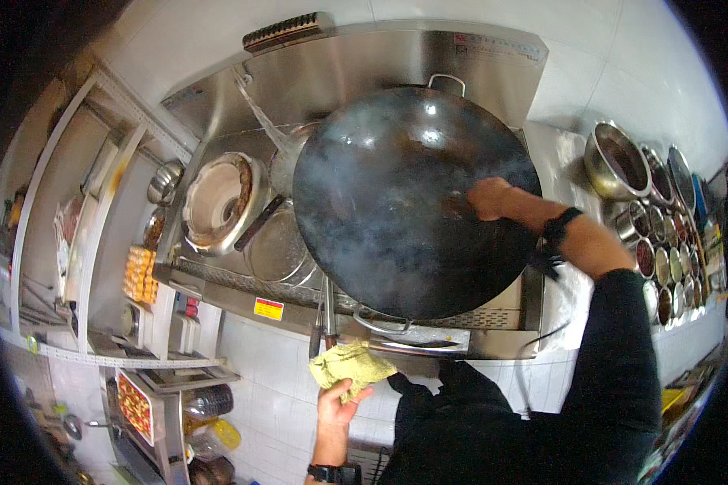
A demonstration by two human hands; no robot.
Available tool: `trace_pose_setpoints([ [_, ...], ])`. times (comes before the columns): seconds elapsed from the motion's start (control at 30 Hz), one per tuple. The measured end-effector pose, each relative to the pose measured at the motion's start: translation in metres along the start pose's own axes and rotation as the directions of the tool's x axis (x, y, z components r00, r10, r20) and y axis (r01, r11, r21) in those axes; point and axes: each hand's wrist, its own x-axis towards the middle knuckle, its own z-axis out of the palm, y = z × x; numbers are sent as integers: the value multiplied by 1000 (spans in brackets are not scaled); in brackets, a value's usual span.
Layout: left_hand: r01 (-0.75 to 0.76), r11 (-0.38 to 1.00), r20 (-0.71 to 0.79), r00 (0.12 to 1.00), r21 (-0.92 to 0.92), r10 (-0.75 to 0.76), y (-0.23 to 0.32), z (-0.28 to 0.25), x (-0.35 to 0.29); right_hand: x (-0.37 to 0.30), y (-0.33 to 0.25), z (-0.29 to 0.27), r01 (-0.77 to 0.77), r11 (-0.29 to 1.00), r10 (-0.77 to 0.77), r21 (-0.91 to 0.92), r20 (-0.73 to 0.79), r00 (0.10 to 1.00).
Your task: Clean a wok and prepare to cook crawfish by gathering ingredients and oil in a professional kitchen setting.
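Note:
A large black wok (412,275) with two metal loop handles sits on the steel stove, and bluish smoke drifts over its inside. My right hand (493,200) reaches over the right part of the wok with its fingers closed; what they hold, if anything, I cannot make out. In my left hand (337,411), below the stove's front edge, is a crumpled yellow cloth (352,366). Just beyond the cloth, long metal utensil handles (329,311) stick out beside the wok's near loop handle (383,326).
Left of the wok are a round burner well (218,202) and a long-handled utensil (268,121) leaning toward the back panel. Metal shelving (85,267) stands at far left, with a tray of eggs (140,275) beside it. At right are a steel basin (617,162) and several seasoning containers (663,263).

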Motion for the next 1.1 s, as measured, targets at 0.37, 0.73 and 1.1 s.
trace_pose_setpoints([
  [0.37,267,931,-271,942,247,-198,51,56,63,-60,-96,2,405,618,-369,674,-207,906],
  [0.73,345,939,104,934,-6,-342,61,89,68,-95,-14,10,-227,963,245,-143,120,962],
  [1.1,210,951,38,974,226,-224,25,71,82,22,-127,9,-266,815,341,514,-55,938],
])
